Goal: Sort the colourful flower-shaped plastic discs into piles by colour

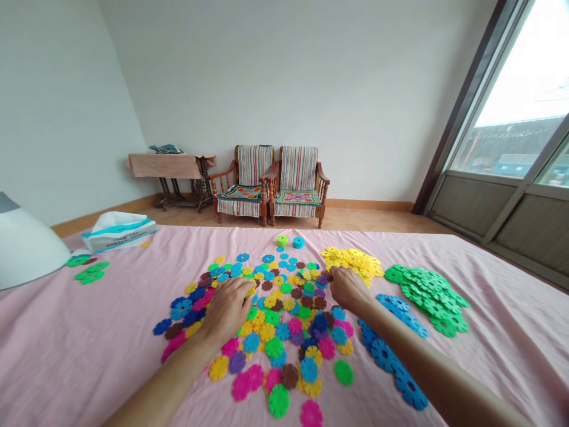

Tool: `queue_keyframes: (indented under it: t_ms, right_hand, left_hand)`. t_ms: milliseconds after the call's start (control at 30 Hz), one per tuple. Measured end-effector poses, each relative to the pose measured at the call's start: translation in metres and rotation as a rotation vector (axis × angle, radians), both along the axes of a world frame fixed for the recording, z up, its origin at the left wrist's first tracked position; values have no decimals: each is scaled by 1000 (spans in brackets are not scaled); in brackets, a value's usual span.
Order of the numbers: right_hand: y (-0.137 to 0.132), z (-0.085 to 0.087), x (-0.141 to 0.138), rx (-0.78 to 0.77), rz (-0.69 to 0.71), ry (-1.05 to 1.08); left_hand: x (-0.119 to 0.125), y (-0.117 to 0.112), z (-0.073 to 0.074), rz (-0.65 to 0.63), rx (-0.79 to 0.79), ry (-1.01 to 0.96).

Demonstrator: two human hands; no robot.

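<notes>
Many notched plastic snowflake discs (267, 331) in mixed colours lie spread over the middle of a pink cloth. My left hand (229, 305) is over the left part of this spread, its fingers curled down and together by some yellow discs. Whatever may be between those fingertips is hidden. On the right side of the spread, my right hand (349, 289) is closed, with its fingertips beside brown and purple discs. I cannot make out what it pinches. Just beyond it lies a heap of yellow discs (353, 262).
Green discs (433, 299) are heaped at the right, beside large blue discs (384, 354) under my right forearm. Small lime (282, 241) and blue stacks (299, 242) stand at the back. A tissue pack (118, 231) and a white rounded object (29, 249) are at the left.
</notes>
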State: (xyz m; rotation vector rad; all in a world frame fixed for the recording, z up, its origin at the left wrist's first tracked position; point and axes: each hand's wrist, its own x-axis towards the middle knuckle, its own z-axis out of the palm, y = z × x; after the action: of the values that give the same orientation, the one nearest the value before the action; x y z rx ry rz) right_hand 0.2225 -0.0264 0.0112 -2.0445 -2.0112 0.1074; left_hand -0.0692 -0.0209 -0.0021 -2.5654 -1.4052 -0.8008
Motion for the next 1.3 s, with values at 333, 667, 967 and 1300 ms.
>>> queue_keyframes:
  t_ms: [333,667,967,1300]
  right_hand:
    - [16,-5,-9,32,94,82]
    - [16,-13,-45,-10,247,123]
    - [24,-8,-44,44,205,222]
    - [54,1,-89,102,224,176]
  left_hand:
    - [0,0,0,-7,21,-6]
    - [0,0,1,8,5,12]
    - [0,-1,0,20,1,11]
    - [0,-1,1,24,-33,4]
